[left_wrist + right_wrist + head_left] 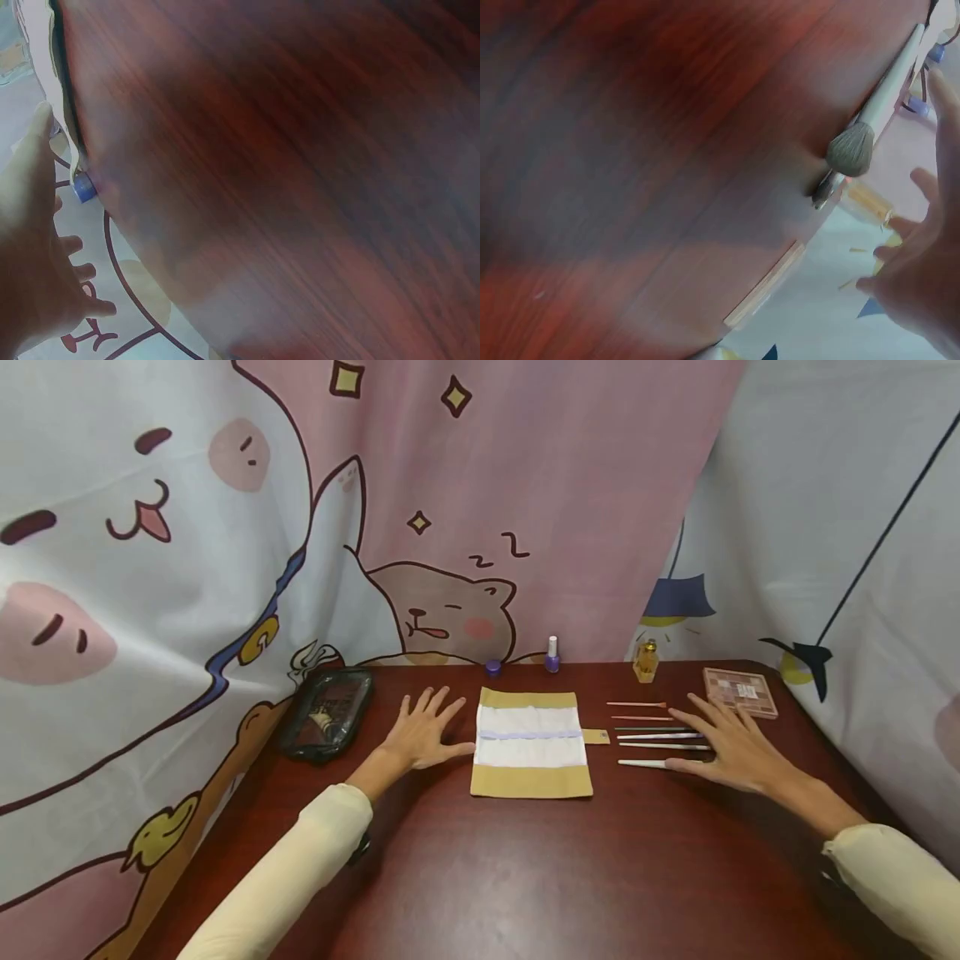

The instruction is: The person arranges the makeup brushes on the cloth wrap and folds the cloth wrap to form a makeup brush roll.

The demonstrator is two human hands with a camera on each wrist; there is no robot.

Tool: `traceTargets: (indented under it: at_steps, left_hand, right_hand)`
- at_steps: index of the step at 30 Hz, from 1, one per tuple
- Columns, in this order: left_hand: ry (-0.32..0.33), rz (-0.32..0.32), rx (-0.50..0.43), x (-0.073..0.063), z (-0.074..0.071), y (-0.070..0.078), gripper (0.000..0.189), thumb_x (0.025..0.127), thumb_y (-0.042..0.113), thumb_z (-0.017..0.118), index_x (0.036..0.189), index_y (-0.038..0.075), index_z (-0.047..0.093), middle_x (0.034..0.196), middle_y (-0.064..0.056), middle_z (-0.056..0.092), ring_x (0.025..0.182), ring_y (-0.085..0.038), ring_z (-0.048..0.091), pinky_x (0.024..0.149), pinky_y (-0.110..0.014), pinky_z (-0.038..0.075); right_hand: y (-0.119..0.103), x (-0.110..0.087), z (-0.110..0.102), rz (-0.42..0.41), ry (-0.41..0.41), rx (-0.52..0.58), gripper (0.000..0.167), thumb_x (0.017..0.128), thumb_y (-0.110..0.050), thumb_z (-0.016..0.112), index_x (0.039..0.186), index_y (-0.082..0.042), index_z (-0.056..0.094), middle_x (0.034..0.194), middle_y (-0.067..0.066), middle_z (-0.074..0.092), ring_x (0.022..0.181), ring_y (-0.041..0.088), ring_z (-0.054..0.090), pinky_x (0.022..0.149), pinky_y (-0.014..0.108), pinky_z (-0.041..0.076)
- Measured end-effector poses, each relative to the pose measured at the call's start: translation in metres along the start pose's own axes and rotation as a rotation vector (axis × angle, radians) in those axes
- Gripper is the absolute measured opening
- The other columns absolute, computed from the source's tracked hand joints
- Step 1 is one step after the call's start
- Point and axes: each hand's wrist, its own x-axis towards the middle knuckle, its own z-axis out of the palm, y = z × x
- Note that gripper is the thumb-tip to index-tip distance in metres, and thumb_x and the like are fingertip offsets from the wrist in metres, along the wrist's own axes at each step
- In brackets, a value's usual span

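Observation:
A tan and white fabric brush roll (pixel 530 752) lies unfolded on the table, its small tan strap (pixel 597 737) pointing right. At its left edge, my left hand (pixel 423 735) has its fingers spread and the thumb right at the border. Several makeup brushes (pixel 647 763) lie in a row to the right of the roll, handles toward it. Over their right ends my right hand (pixel 738 747) is spread, covering some of the bristles. The right wrist view shows one thick brush head (pixel 850 149) with grey bristles below the fingers. Neither hand grips anything.
A black tray (pixel 327 714) with something in it sits at the left. Along the back stand a small purple jar (pixel 492 667), a purple nail polish bottle (pixel 552 656) and a golden perfume bottle (pixel 646 662). A palette (pixel 741 692) lies back right. Printed curtains surround the table (pixel 525 877).

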Motion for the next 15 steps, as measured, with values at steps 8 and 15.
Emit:
traceTargets:
  at_steps: [8,15]
  left_hand:
    - [-0.060,0.020,-0.017,0.009,-0.001,0.005,0.091,0.091,0.080,0.049,0.165,0.030,0.030,0.170,-0.013,0.024,0.155,-0.040,0.021,0.119,-0.070,0.017]
    - [-0.147,0.014,-0.060,0.009,-0.003,0.009,0.087,0.092,0.079,0.048,0.165,0.035,0.029,0.170,-0.011,0.023,0.156,-0.038,0.021,0.120,-0.068,0.017]
  right_hand:
    - [0.010,-0.002,-0.010,-0.125,0.067,0.059,0.078,0.075,-0.042,0.093,0.139,-0.009,0.064,0.148,0.028,0.049,0.134,0.054,0.043,0.107,0.075,0.029]
    - [0.012,-0.005,-0.016,-0.103,0.032,0.070,0.060,0.077,-0.041,0.092,0.124,-0.007,0.074,0.128,0.019,0.063,0.117,0.045,0.059,0.089,0.066,0.047]
